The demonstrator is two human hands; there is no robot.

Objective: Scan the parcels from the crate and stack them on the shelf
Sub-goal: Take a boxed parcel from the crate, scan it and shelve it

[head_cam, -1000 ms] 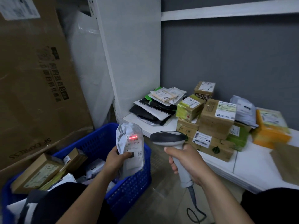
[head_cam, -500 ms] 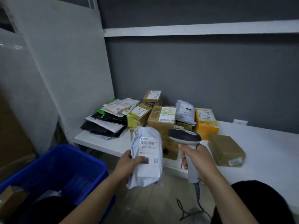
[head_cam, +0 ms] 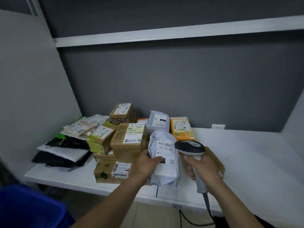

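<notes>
Fingers of left hand (head_cam: 145,163) curl round the white poly-bag parcel (head_cam: 166,168), thumb on the front over the label, the rest hidden behind. Parcel is held upright in the air above the front edge of the white shelf (head_cam: 256,162), label facing the camera, text "231 239 K01" readable. Right hand (head_cam: 204,170) grips the handle of the grey barcode scanner (head_cam: 190,148), fingers (head_cam: 190,171) wrapped round it. The scanner head sits just beside the parcel's upper right edge; can't tell if they touch. Scanner cable (head_cam: 185,219) drops to the floor under the shelf.

On the shelf behind the parcel:
- labelled cardboard box (head_cam: 128,140) on top of other boxes
- low brown box (head_cam: 111,171) at the front
- yellow-taped box (head_cam: 100,140) to the left
- orange box (head_cam: 181,129) and grey bag parcel (head_cam: 158,121) near the wall
- small patterned box (head_cam: 122,112) at the back
- pile of flat mailers (head_cam: 65,150), black and white, far left
- flat brown parcel (head_cam: 212,155), partly hidden by the right hand

Blue crate (head_cam: 29,209) is at bottom left, below the shelf edge, contents not visible. Upper shelf board (head_cam: 164,35) crosses the grey wall.
</notes>
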